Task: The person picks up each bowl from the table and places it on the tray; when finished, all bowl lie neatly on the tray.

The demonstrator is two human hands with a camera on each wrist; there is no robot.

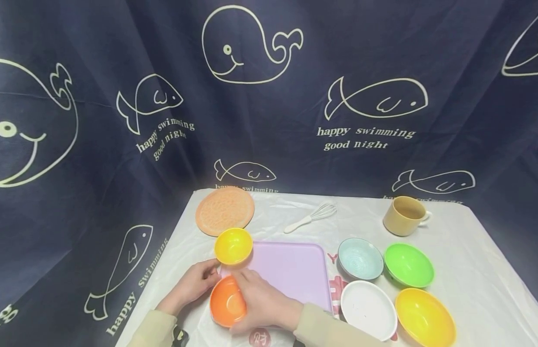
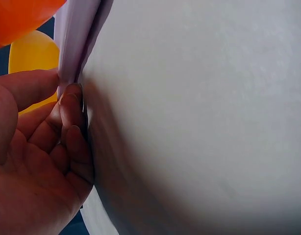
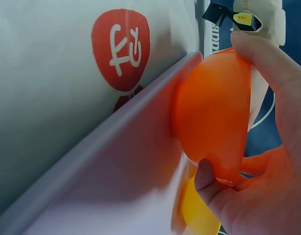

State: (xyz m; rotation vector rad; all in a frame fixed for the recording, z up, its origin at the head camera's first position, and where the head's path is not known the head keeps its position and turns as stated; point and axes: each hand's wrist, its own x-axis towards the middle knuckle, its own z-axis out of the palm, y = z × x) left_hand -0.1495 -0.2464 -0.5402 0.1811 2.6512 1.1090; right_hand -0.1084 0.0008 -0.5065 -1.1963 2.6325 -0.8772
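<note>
My right hand [image 1: 266, 301] grips an orange bowl [image 1: 223, 303] by its rim, thumb and fingers on opposite sides. In the right wrist view, the base of the bowl is at the near-left part of a flat purple tray [image 1: 290, 270]; whether it rests fully there I cannot tell. My left hand [image 1: 195, 282] pinches the left edge of the tray, its thumb on top and the fingertips beneath, as the left wrist view shows. A small yellow bowl [image 1: 233, 246] sits at the tray's far-left corner, just beyond both hands.
Right of the tray stand a light blue bowl [image 1: 360, 259], a green bowl [image 1: 409, 265], a white bowl [image 1: 369, 311] and a larger yellow bowl [image 1: 425, 318]. Farther back are an orange round plate [image 1: 225, 211], a white whisk [image 1: 310, 218] and a tan mug [image 1: 403, 219]. Dark curtains [image 1: 269, 120] surround the table.
</note>
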